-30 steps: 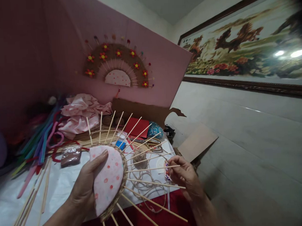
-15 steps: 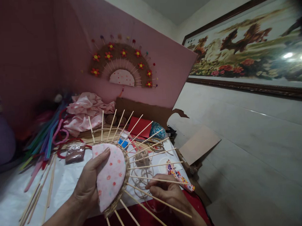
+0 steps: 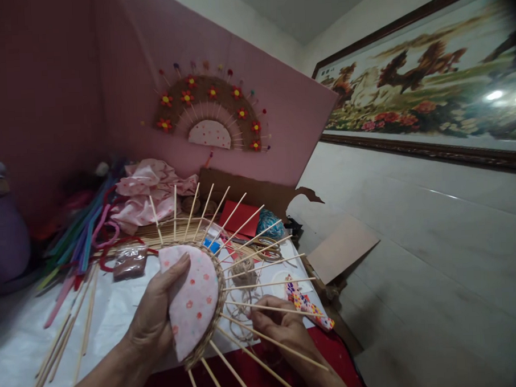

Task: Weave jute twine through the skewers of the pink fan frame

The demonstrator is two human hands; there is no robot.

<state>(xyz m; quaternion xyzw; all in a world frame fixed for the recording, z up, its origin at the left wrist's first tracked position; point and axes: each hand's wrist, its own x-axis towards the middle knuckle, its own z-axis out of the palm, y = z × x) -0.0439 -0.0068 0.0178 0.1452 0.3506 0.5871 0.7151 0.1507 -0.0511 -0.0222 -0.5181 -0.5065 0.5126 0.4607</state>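
Note:
My left hand (image 3: 154, 312) grips a half-round piece (image 3: 196, 296) covered in pink cloth with red flowers, thumb on its face. Woven twine (image 3: 221, 286) edges its curve, and thin wooden sticks (image 3: 269, 283) fan out from it. My right hand (image 3: 283, 327) is closed in a pinch behind the lower right sticks, at a strand of twine; the fingertips are partly hidden. Beyond it, a ball of twine (image 3: 244, 271) with loose loops lies on the white-covered table (image 3: 113, 314).
A finished fan-shaped piece (image 3: 209, 113) hangs on a pink board. Loose sticks (image 3: 61, 344), pipe cleaners (image 3: 78, 241), crumpled pink cloth (image 3: 144, 190), a bagged brown item (image 3: 130, 262), scissors (image 3: 269, 247), blue yarn (image 3: 269, 222) and a flowered strip (image 3: 308, 302) lie around the table.
The half-round piece and my left hand have shifted slightly right. My right hand stays near the same sticks, its fingers still pinched and slightly moved. The view has tilted a little.

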